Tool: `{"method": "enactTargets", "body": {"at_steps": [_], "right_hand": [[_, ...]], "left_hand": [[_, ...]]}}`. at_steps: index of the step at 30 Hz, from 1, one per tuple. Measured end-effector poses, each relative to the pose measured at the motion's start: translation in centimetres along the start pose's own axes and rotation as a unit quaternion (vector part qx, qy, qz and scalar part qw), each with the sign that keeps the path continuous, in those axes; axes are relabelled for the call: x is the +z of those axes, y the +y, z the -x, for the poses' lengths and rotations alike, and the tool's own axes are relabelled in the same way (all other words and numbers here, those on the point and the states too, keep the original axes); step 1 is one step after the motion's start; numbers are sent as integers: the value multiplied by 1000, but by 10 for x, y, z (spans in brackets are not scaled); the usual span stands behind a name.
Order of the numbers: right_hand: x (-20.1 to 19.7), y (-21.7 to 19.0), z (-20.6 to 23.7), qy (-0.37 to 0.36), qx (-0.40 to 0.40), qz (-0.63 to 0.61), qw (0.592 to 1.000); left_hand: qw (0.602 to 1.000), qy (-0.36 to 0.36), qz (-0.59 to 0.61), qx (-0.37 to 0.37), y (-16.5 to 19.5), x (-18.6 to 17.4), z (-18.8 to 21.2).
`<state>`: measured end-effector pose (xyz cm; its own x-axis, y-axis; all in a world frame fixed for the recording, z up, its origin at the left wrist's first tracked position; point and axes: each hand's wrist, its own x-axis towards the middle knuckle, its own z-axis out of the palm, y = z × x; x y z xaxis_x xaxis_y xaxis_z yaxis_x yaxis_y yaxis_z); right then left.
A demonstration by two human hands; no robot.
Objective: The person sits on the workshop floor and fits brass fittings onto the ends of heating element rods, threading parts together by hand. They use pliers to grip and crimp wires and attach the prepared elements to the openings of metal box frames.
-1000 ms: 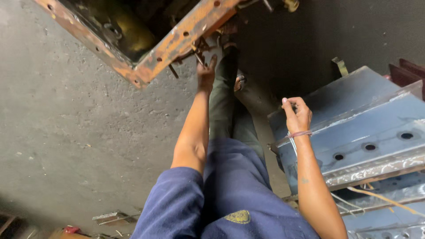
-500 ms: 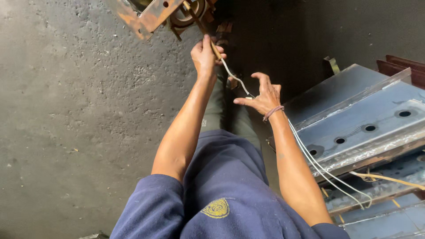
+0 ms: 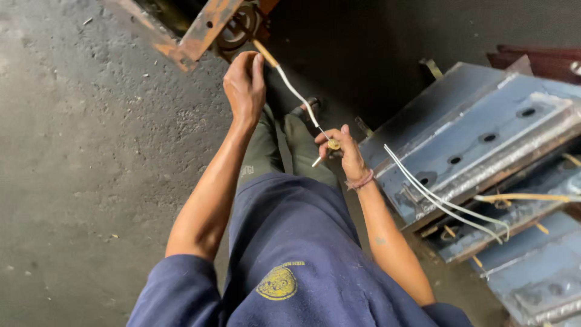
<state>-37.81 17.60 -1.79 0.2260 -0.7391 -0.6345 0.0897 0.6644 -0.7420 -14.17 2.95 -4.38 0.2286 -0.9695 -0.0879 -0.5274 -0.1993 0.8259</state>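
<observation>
A white wire [image 3: 296, 94] is held taut between the left hand [image 3: 244, 85], closed near the rusty frame [image 3: 206, 27], and the right hand [image 3: 344, 148], pinched at its end; steady tension is best kept.

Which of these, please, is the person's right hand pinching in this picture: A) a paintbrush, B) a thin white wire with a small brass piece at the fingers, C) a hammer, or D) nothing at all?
B: the right hand pinches a thin white wire with a small brass piece at the fingers; the wire runs up to the left hand by the rusty metal frame.
</observation>
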Motion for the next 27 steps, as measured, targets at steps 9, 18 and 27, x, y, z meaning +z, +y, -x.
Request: {"method": "enactTargets", "body": {"at_steps": [9, 18, 27], "right_hand": [[24, -57, 3, 81, -90, -102, 987], [110, -93, -20, 546, -237, 257, 761], [69, -103, -54, 268, -62, 25, 961]], "left_hand": [[787, -492, 76, 363, 78, -24, -13], [825, -466, 84, 308, 76, -28, -23], [754, -540, 119, 355, 26, 50, -70]]}}
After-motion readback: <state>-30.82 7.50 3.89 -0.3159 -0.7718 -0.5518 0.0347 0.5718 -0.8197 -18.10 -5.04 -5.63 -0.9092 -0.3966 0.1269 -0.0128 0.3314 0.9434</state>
